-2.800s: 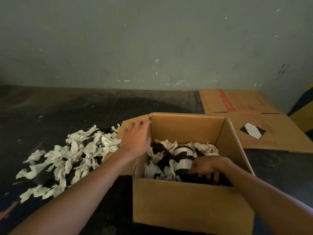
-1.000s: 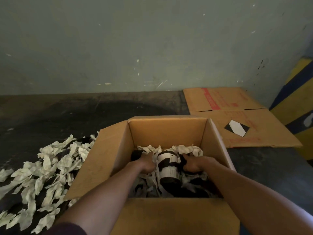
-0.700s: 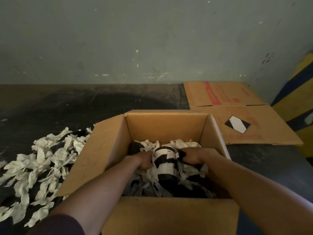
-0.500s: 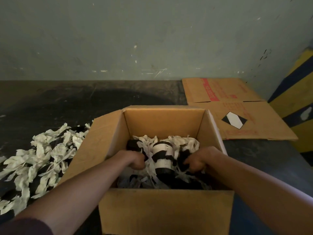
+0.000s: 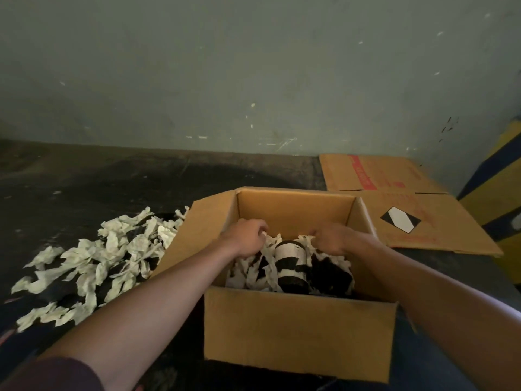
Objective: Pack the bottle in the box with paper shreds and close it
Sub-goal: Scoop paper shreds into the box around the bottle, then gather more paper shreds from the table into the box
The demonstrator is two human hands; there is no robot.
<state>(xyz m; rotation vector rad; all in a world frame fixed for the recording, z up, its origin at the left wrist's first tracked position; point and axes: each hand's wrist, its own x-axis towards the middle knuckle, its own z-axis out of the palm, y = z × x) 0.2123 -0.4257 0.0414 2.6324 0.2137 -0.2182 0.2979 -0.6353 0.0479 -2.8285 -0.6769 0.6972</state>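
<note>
Both hands' fingers curled into shreds [image 5: 255,270]; grip unclear, bottle [image 5: 290,263] half-buried.

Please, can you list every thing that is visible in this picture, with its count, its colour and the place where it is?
Open brown cardboard box: one, brown, centre of the floor.
Dark bottle with white label: one, dark and white, lying inside the box.
Paper shreds in the box: many, white and black, around the bottle.
Loose pile of paper shreds: one pile, white, on the floor left of the box.
Flattened cardboard sheet: one, brown with red print, right, by the wall.
Left hand: one, clutching shreds in the box.
Right hand: one, likewise.
</note>
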